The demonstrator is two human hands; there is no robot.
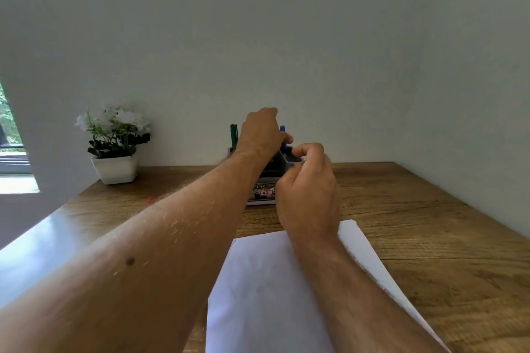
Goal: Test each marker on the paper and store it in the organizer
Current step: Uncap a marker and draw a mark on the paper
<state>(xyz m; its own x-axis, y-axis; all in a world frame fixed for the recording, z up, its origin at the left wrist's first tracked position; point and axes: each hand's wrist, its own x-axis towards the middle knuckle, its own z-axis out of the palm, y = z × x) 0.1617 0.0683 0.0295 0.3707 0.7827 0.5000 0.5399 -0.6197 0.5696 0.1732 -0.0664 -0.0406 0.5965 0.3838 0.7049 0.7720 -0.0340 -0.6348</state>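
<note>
Both hands up at the organizer (265, 180) at the back of the desk (415, 209). Left hand (262, 132) reaching over the top, fingers wrapped around the blue marker (283, 137), which stands upright in a rear compartment, either going in or just seated. Right hand (308, 180) hovering just in front, fingers loosely curled, nothing visibly between them; cannot tell for sure whether anything small is pinched there.

Green marker (234, 136) already parked upright at the organizer's left rear. Two markers at the organizer, then, and none lying loose on the desk in sight. Looks late in the job, possibly the last one being stored, though the arms hide part of the desk and the organizer's front.

Paper (258, 295) lying flat near the front edge, a faint mark at its top left corner; test strokes otherwise too pale to make out.

Potted white flowers (114, 140) off to the left against the wall, well apart from the action. A red smudge or scrap (152, 198) by the left forearm, unclear what. Nothing blocking the reach.
</note>
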